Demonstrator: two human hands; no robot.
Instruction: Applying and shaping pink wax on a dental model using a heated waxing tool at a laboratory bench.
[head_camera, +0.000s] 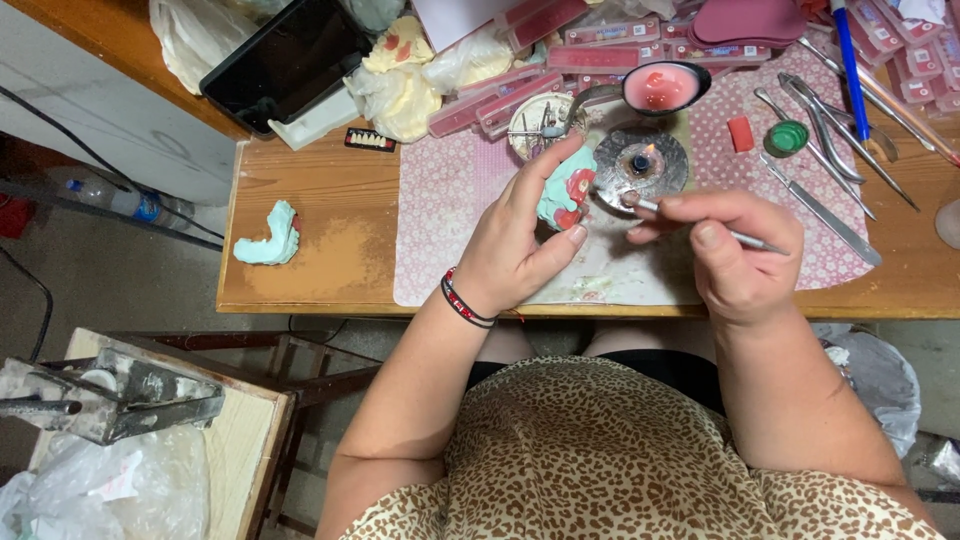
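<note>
Nearest to me is my lap in a leopard-print dress (620, 450), and off to my left a low stand with one grey metal press (110, 395) on it and a clear plastic bag (100, 490) below.

My two hands work just past the table edge (300, 300). My left hand (520, 240), with two thin bracelets (462, 302) at the wrist, wraps around one turquoise dental cast (562, 195) carrying pink wax; thumb below, fingers curled over the top, so it is gripped all round above the pink dotted mat (440, 200). My right hand (735, 250) pinches one slim metal instrument (690, 222) between thumb and forefinger, the other fingers folded in. Its tip points at the wax on the cast; I cannot tell whether it touches.

Just beyond the cast stands one small burner (640, 162) on a round metal plate, a little flame showing. Behind it sits one ladle of pink wax (660, 88) and one round tin (540, 122) of small parts. To the right lie one red block (740, 133), one green cap (788, 138) and several long metal tools (830, 160); I count at least five, though they overlap.

On the bare wood to my left rests a second turquoise cast (270, 238), well apart from my hands, and farther on one short strip of false teeth (370, 140).

At the far edge are one dark tablet (285, 60), crumpled plastic bags (400, 80), and many pink tooth cards (600, 40), too many and too stacked to count.
</note>
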